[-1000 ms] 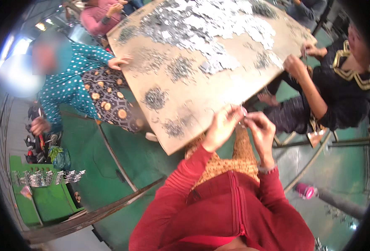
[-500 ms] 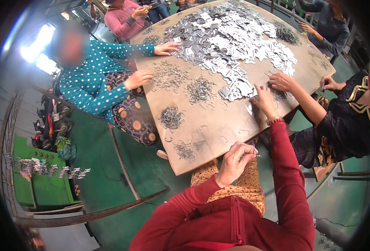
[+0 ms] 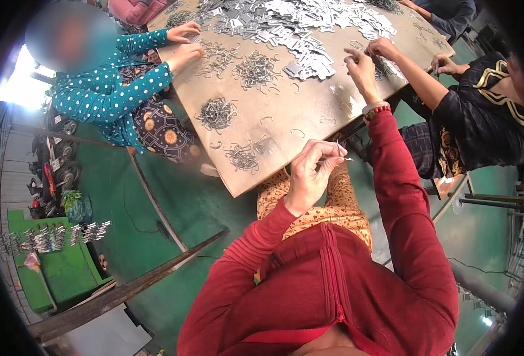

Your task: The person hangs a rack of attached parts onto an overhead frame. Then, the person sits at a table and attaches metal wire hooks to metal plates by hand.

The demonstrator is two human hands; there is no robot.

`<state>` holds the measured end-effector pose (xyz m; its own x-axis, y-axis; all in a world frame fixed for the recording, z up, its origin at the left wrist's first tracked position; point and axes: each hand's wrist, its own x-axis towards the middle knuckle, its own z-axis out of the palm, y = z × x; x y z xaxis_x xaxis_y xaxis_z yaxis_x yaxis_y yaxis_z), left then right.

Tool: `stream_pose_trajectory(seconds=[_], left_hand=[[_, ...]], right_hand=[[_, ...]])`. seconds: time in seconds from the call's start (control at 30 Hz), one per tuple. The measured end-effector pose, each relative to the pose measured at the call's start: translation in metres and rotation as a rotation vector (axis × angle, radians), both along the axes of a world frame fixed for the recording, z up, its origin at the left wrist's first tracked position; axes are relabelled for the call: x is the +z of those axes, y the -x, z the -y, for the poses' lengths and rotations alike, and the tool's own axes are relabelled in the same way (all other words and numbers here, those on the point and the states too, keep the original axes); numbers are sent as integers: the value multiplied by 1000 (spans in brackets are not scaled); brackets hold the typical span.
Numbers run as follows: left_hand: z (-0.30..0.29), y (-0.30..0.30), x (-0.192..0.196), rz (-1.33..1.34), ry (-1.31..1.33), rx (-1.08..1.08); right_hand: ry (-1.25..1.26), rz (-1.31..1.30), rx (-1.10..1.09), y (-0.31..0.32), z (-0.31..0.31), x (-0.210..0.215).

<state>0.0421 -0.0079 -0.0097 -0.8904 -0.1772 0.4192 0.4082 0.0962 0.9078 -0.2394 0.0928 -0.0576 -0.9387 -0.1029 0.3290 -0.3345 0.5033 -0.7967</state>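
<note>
My left hand [image 3: 310, 178] is closed in a pinch at the near edge of the table, palm side partly turned up. Between its thumb and fingers is a thin metal hook [image 3: 347, 158], only partly visible. My right hand [image 3: 362, 72] reaches out over the right part of the table, fingers apart, with nothing visible in them. Close by lie the end of the flat metal plates [image 3: 314, 62] and a small heap of wire hooks [image 3: 381, 70], where a co-worker's hand [image 3: 381, 48] is also at work.
The tan table [image 3: 309, 113] carries several heaps of hooks, one [image 3: 216, 113] at the left and a looser one [image 3: 242, 158] near the front corner. A co-worker in a dotted teal top [image 3: 104, 101] sits at left, another in black [image 3: 481, 118] at right. A metal rail [image 3: 155, 270] crosses the lower left.
The view has tipped downward, so the table sits higher in it. My right hand has come away from the plates, its fingers spreading. My left hand keeps its pinch. The teal-sleeved co-worker's hands have drawn together.
</note>
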Motion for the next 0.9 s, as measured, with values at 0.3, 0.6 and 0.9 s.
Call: stream_pose_trajectory(seconds=[0.3, 0.6, 0.9], left_hand=[[-10, -10, -1, -36, 85, -2], [-1, 0, -6, 18, 95, 6], [0, 23, -36, 40, -49, 39]], right_hand=[[-793, -529, 427, -1, 25, -37], [-500, -262, 430, -28, 2, -28], [812, 724, 452, -141, -30, 32]])
